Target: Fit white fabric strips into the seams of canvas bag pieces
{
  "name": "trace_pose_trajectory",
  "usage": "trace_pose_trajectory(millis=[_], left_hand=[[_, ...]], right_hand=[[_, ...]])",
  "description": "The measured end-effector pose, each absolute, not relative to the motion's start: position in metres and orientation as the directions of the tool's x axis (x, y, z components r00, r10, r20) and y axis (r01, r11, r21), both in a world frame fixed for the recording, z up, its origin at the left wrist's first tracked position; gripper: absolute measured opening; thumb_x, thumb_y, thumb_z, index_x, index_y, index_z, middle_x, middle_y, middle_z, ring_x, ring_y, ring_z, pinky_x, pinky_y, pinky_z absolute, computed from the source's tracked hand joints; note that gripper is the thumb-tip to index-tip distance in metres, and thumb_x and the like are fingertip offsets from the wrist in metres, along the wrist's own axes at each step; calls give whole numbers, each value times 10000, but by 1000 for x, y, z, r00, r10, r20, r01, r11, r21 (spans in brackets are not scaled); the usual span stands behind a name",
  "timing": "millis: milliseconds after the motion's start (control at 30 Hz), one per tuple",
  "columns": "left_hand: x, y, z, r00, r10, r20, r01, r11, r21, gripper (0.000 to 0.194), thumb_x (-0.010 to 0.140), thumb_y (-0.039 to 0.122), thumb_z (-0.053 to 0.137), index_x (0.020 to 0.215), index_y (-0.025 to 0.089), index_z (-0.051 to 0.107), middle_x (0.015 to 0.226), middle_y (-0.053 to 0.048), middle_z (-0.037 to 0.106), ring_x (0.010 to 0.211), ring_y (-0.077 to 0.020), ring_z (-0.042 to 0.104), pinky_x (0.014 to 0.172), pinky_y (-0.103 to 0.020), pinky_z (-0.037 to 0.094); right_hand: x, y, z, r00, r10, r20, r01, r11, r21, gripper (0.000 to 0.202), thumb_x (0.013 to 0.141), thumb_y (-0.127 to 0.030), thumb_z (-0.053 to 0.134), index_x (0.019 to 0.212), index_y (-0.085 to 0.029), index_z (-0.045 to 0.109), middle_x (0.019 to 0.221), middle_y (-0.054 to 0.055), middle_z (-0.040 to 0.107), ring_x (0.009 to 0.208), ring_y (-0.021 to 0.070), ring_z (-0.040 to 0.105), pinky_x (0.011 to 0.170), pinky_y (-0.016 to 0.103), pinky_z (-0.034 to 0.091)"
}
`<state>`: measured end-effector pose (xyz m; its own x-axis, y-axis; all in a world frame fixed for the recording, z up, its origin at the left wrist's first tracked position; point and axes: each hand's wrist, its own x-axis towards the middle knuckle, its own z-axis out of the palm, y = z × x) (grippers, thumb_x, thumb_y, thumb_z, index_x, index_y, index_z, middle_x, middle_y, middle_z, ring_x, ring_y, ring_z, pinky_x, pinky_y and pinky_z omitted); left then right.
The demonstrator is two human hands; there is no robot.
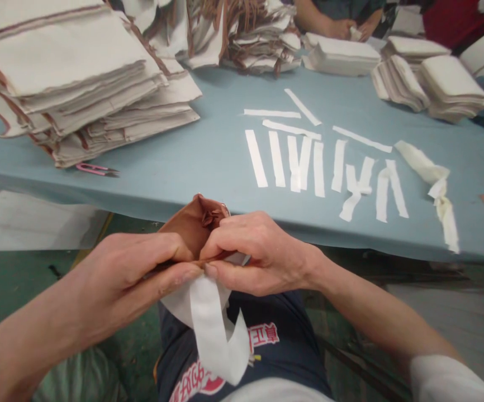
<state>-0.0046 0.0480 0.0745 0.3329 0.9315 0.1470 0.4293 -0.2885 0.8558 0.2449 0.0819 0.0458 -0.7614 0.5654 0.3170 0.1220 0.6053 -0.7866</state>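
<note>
Both hands meet above my lap, in front of the table's near edge. My left hand (153, 268) pinches the edge of a brown and white sheet piece (185, 223) between thumb and fingers. Close beside it, my right hand (254, 254) grips the same edge, thumb tip near the left thumb. The piece shows a brown side facing up, with bunched folds near its far corner. From under the thumbs a white strip (202, 318) hangs down and curls at its lower end. Exactly how the strip meets the edge is hidden by my fingers.
Several white strips (276, 159) lie on the blue-covered table (208, 134). At left rises a tall stack of white and brown pieces (86, 72), with pink thread snips (97, 170) at its foot. Across the table are more stacks (342, 56) and another person's hands (353, 29).
</note>
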Motion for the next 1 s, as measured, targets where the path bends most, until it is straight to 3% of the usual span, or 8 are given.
trace_pose_trajectory(millis=[67,167,300,433,567,667,767,1000], left_hand=[[-7,48,66,539,789,295,450,-566,691,394,1027,395,766,668,254,682,526,39,604,438,-122,521,463,-269,328],[-6,44,49,590,681,434,472,-727,498,397,1132,294,634,742,258,568,567,63,527,485,-127,470,513,-304,304],[-6,41,36,600,697,393,459,-702,544,322,1161,190,548,844,243,558,648,83,571,518,-101,498,523,-260,332],[-7,44,48,694,661,287,415,-692,591,227,1199,273,505,1010,240,628,774,68,665,593,-108,597,573,-251,411],[-1,42,70,722,642,259,439,-714,545,319,1191,264,479,898,232,600,759,44,654,616,-133,619,599,-283,435],[7,36,73,657,715,238,381,-588,714,377,1174,272,521,802,234,567,648,68,557,528,-114,501,532,-264,372],[19,30,60,508,847,159,98,-241,966,554,1147,487,622,681,215,497,556,73,417,463,-94,352,439,-240,268],[44,20,19,299,951,76,-345,34,938,755,984,781,674,639,255,257,528,80,309,387,-95,309,381,-239,289]], right_hand=[[245,82,42,-743,575,343,80,586,-806,231,1056,-275,606,873,-185,713,783,17,722,729,132,623,730,275,451],[243,80,28,-716,614,333,-29,450,-893,237,1036,-288,637,836,-177,699,764,-1,685,687,111,572,679,251,439],[239,73,12,-697,668,261,-155,215,-964,221,1028,-297,677,848,-168,678,726,-42,606,608,82,473,590,220,394],[243,75,18,-686,604,405,-146,431,-891,218,1071,-267,670,879,-167,690,785,-13,671,689,103,566,674,238,454],[251,79,32,-688,522,503,-82,633,-770,190,1097,-209,650,927,-159,718,786,3,701,727,125,615,721,260,471],[248,76,30,-685,527,504,-177,550,-816,226,1112,-250,670,922,-144,729,788,5,698,723,114,620,712,247,471],[235,70,19,-667,604,436,-369,240,-898,294,1101,-363,718,909,-141,736,770,-16,662,653,84,548,644,221,448],[226,75,14,-746,604,282,-390,-53,-919,233,1066,-340,736,1000,-121,781,885,32,745,795,111,645,777,231,538]])
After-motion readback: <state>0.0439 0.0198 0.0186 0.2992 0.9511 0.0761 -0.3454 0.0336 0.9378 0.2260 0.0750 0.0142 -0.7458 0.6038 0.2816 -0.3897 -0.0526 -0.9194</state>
